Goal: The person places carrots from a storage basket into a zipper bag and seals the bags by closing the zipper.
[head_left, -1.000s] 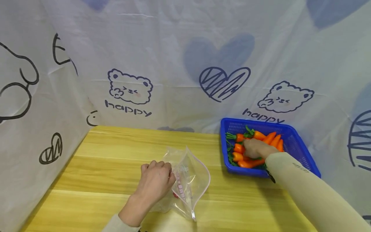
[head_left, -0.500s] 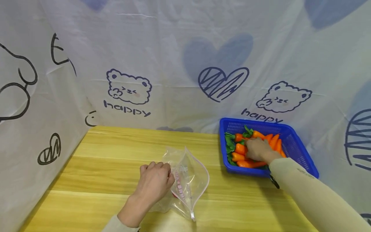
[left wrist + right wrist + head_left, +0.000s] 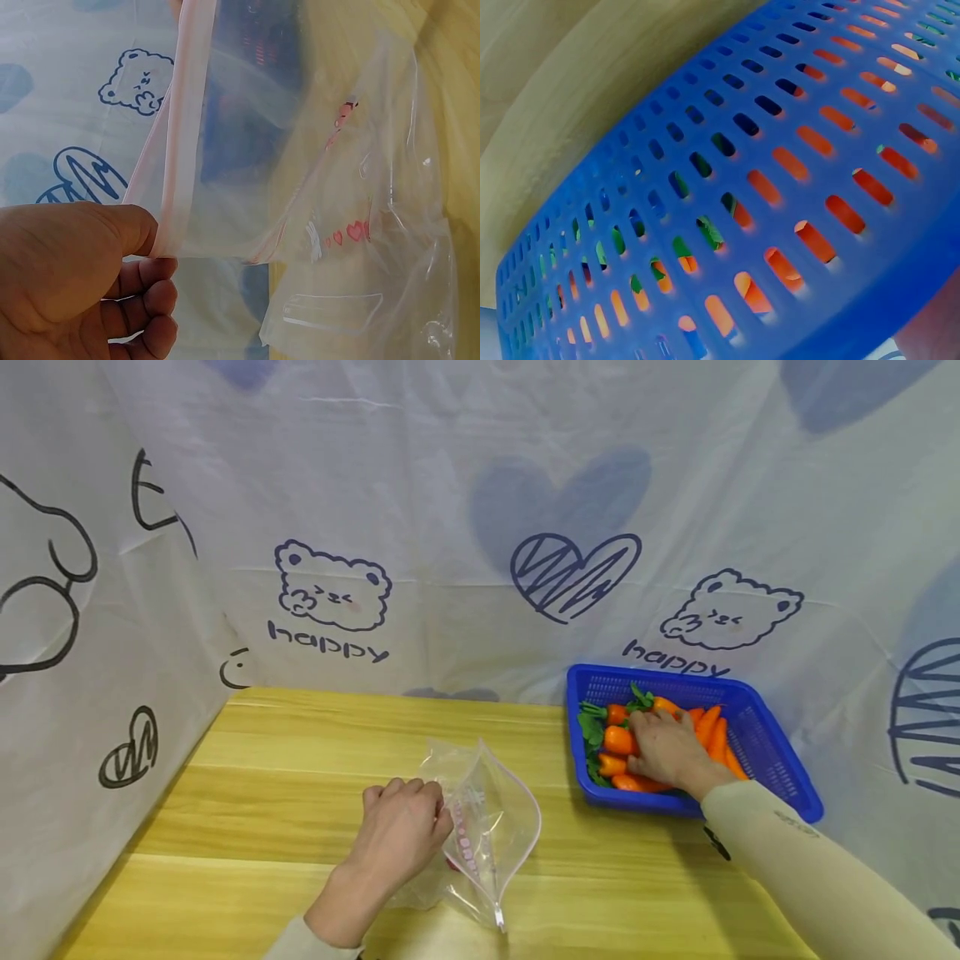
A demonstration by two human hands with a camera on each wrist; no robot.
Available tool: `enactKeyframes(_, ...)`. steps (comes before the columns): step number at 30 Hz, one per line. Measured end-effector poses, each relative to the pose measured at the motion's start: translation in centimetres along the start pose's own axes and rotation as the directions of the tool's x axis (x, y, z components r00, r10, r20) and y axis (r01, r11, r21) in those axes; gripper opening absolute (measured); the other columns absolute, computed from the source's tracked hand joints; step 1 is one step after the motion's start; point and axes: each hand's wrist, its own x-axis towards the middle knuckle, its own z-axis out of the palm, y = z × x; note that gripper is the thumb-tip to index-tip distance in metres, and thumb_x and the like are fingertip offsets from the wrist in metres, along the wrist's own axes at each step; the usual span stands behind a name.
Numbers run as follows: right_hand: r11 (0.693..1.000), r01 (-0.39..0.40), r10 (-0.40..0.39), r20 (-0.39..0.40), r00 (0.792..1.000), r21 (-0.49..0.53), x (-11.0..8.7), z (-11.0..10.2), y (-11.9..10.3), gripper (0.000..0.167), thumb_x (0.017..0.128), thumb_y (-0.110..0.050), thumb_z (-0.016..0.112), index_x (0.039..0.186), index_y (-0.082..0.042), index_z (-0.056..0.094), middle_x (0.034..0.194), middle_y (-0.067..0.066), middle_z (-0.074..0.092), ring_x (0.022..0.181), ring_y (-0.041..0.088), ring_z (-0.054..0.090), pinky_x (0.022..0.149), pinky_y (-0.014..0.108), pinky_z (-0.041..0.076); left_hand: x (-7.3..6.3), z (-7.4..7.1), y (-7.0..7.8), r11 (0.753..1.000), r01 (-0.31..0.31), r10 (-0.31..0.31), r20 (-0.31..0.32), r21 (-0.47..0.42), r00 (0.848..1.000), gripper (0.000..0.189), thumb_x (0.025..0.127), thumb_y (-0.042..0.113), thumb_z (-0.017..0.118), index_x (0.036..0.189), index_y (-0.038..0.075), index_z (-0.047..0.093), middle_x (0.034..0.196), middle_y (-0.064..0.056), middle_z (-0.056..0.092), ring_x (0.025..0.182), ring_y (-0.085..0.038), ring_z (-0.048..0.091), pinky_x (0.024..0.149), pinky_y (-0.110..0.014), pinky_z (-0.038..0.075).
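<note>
My left hand [image 3: 401, 827] pinches the edge of a clear zip bag [image 3: 510, 818] between thumb and curled fingers. In the left wrist view the bag [image 3: 337, 262] hangs with its pinkish zip strip at the thumb, and small red hearts are printed on it. The bag's mouth gapes towards the right. My right hand [image 3: 667, 747] is inside the blue basket [image 3: 780, 760], fingers spread over several orange carrots [image 3: 621, 741] with green tops. Its fingertips touch or nearly touch the carrots. In the right wrist view the basket's slotted wall [image 3: 765, 187] hides the fingers.
The yellow wood-grain table [image 3: 300, 735] lies under both hands. A pale printed cloth [image 3: 450, 568] hangs behind the table and along its left side. The basket stands at the back right, close to the cloth.
My right hand has shifted slightly right within the basket, and its fingers have spread from a more closed shape. Some carrots have shifted a little. The left hand and bag stay put.
</note>
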Motion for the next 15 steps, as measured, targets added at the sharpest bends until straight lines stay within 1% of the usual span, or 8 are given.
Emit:
enactKeyframes(5,0.998,0.025,-0.027,-0.060,0.998,-0.050,-0.3,-0.1,0.1,0.067,0.087,-0.039,0.081,0.132,0.003,0.055,0.126,0.026,0.064,0.120,0.048,0.057,0.101,0.070,0.039,0.0,-0.1,0.2,1.000,0.002,-0.002,0.014,-0.010,1.000,0.025,0.092,0.019,0.070,0.072,0.021,0.055,0.067,0.009,0.050,0.067,-0.014,0.046,0.080,-0.048,0.043)
enactKeyframes(10,0.998,0.037,-0.041,-0.094,0.995,-0.046,-0.5,-0.8,0.0,0.065,0.086,-0.039,0.082,0.127,0.004,0.056,0.120,0.024,0.065,0.115,0.047,0.059,0.097,0.064,0.045,0.0,-0.2,0.3,1.000,-0.006,0.006,0.017,-0.018,1.000,0.027,0.093,0.019,0.069,0.071,0.021,0.054,0.067,0.009,0.049,0.067,-0.014,0.045,0.080,-0.049,0.043)
enactKeyframes(13,0.998,0.037,-0.042,-0.122,0.992,-0.049,-0.8,-1.3,0.0,0.061,0.086,-0.039,0.082,0.122,0.003,0.056,0.114,0.022,0.065,0.108,0.044,0.059,0.090,0.059,0.045,0.0,-0.3,0.3,1.000,-0.011,0.012,0.017,-0.018,1.000,0.025,0.093,0.019,0.069,0.072,0.020,0.056,0.067,0.009,0.049,0.066,-0.014,0.045,0.080,-0.049,0.044)
enactKeyframes(15,0.997,0.035,-0.044,-0.151,0.988,-0.066,-0.9,-1.6,-0.1,0.056,0.086,-0.039,0.081,0.116,0.001,0.055,0.106,0.019,0.064,0.100,0.042,0.058,0.084,0.056,0.043,0.0,-0.4,0.4,1.000,-0.013,0.013,0.017,-0.018,1.000,0.024,0.093,0.019,0.069,0.072,0.020,0.057,0.066,0.009,0.050,0.066,-0.014,0.045,0.080,-0.049,0.044)
